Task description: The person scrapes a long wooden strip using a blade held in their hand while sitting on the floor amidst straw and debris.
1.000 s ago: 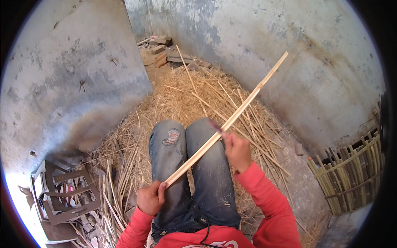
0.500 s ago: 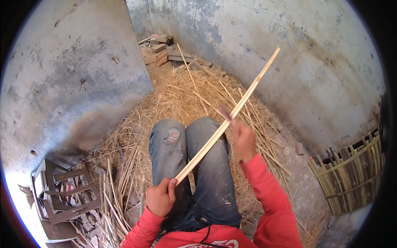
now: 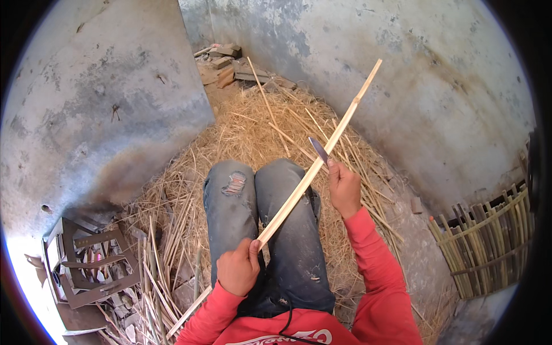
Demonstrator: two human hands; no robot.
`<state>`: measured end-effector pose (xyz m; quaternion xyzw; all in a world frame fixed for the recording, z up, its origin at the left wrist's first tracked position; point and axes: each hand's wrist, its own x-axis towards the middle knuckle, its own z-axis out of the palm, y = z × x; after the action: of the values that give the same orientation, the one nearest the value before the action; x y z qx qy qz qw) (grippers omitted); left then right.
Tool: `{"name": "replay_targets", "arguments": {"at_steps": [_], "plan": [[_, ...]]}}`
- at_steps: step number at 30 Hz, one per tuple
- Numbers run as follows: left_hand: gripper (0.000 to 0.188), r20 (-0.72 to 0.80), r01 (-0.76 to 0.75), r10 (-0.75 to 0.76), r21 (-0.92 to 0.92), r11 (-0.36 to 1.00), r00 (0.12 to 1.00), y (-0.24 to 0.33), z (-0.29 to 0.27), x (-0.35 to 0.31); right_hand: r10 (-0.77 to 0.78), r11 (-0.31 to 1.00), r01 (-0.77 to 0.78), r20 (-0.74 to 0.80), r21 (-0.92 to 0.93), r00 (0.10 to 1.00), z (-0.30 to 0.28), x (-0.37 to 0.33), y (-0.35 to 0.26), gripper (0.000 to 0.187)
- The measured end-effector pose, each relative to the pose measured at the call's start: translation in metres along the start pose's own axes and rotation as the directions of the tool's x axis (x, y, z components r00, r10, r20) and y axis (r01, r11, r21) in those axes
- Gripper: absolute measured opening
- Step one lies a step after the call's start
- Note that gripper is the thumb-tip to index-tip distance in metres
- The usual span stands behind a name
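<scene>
A long pale bamboo strip (image 3: 300, 191) slants across my thighs, from low left up to the far right, with a node near its upper end. My left hand (image 3: 237, 269) is closed round its lower part, thumb on top, and a short tail of the strip shows past my wrist. My right hand (image 3: 344, 187) grips a knife (image 3: 318, 149) with a dark, pointed blade. The blade lies across the strip, just beyond my knees, its tip pointing up and left. The knife's handle is hidden inside my fingers.
Shavings (image 3: 247, 123) and loose strips cover the floor around my legs. More long strips (image 3: 154, 276) lie at the left beside a broken brown frame (image 3: 98, 267). A slatted bamboo basket (image 3: 489, 241) stands at the right. Bricks (image 3: 224, 54) are heaped by the far wall.
My right hand and the knife, blurred before, now show sharply, slightly nearer and to the right. My left hand has shifted right and a little up with the strip.
</scene>
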<state>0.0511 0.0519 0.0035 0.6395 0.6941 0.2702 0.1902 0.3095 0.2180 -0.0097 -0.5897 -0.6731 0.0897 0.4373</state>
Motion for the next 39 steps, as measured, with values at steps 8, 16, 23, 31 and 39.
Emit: {"name": "replay_targets", "arguments": {"at_steps": [8, 16, 23, 31, 39], "plan": [[0.033, 0.001, 0.031, -0.03, -0.016, 0.999, 1.0, 0.001, 0.011, 0.005, -0.086, 0.996, 0.078, 0.234, 0.044, 0.969, 0.006, -0.042, -0.028, 0.038], [0.027, 0.002, -0.026, 0.027, -0.119, 0.993, 1.0, 0.001, -0.008, -0.004, -0.341, 0.939, 0.344, 0.248, 0.034, 0.907, 0.017, -0.067, -0.03, 0.046], [0.019, 0.056, -0.003, 0.013, -0.176, 0.984, 0.998, -0.04, -0.032, -0.041, -0.102, 0.99, 0.092, -0.092, -0.104, 0.991, 0.023, 0.041, 0.045, 0.047], [0.02, 0.084, 0.067, -0.05, -0.209, 0.976, 0.995, -0.061, -0.034, -0.074, 0.051, 0.998, -0.052, 0.064, 0.018, 0.997, 0.033, 0.033, 0.021, 0.042], [0.023, 0.107, 0.09, -0.061, -0.298, 0.95, 0.992, -0.026, -0.013, -0.057, -0.082, 0.99, 0.078, 0.027, 0.119, 0.996, 0.028, -0.019, 0.001, 0.047]]}}
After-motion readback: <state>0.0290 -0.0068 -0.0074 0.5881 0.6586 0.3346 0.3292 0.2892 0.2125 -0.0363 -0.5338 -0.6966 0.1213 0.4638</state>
